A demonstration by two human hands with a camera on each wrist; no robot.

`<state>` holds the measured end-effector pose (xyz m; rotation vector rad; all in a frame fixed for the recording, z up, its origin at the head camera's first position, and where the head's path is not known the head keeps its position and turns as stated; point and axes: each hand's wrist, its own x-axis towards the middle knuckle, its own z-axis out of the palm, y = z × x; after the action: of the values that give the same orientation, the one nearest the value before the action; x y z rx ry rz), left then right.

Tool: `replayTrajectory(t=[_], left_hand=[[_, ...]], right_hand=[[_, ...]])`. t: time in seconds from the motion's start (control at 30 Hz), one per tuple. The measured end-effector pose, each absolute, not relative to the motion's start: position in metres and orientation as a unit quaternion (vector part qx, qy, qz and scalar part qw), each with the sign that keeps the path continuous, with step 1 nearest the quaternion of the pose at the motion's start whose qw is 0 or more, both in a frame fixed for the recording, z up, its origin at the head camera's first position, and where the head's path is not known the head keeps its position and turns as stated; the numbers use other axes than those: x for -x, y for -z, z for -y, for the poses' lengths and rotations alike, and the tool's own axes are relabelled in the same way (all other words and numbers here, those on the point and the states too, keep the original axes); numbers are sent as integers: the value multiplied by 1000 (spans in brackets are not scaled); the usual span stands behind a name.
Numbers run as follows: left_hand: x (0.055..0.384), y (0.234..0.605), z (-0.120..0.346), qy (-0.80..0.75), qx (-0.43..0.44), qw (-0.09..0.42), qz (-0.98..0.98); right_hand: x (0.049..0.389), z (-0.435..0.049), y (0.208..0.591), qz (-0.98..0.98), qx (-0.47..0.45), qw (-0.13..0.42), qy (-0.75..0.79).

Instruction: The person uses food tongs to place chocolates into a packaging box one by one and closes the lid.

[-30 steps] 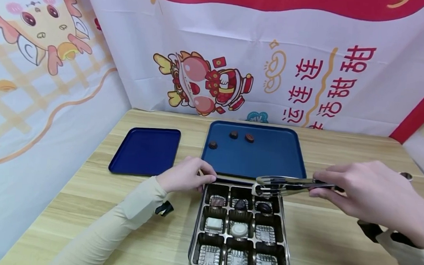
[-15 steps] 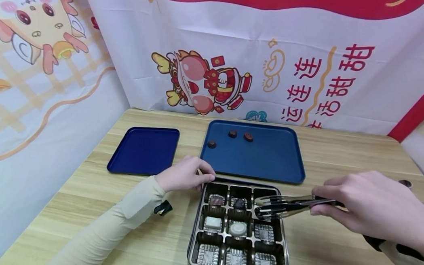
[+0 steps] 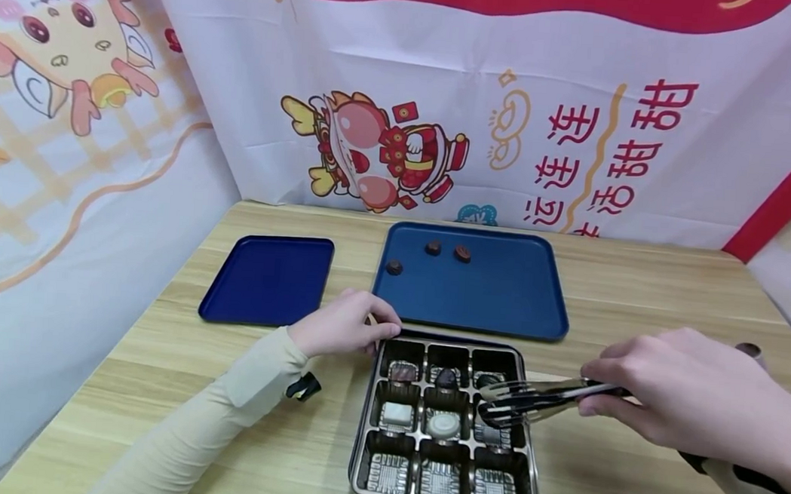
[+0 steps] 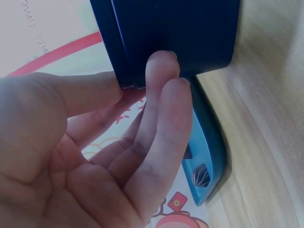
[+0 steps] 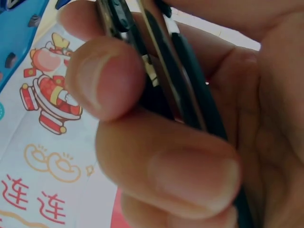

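The tongs (image 3: 504, 411) partly cover the box's (image 3: 391, 475) middle right-hand compartment and the dark chocolate (image 3: 489, 379) in the far right one. The right hand (image 3: 692, 401) hides the tongs' handle end and part of a small object (image 3: 749, 349), unidentifiable. The right wrist view crops the tongs.

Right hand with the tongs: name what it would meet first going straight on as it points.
Leading with the tongs, the right hand would probably meet the compartment divider beside the white oval chocolate first. Height is unclear, so the tongs might pass over it.
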<state>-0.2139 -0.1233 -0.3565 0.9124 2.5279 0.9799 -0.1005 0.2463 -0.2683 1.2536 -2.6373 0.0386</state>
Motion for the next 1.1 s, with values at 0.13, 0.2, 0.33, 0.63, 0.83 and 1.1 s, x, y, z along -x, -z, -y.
replayTrajectory(t=[0.13,0.2,0.33,0.63,0.83,1.1], left_hand=[[213,356,122,-339,-315,139,-876],[213,356,122,-337,-315,139,-876],[213,355,122,-336,-311,141,-878],[212,353,122,-337,-310,144,-877],[211,353,121,-331,-300,147,-882],[213,355,121,-328,-308,140,-882]], right_hand=[[99,-245,270,905,-415,94,-4],[99,-243,271,906,-413,91,0],[100,-242,273,897,-429,110,4],[100,-239,278,890,-439,125,2],[100,-237,280,891,-436,127,6],[100,-237,281,891,-432,139,11]])
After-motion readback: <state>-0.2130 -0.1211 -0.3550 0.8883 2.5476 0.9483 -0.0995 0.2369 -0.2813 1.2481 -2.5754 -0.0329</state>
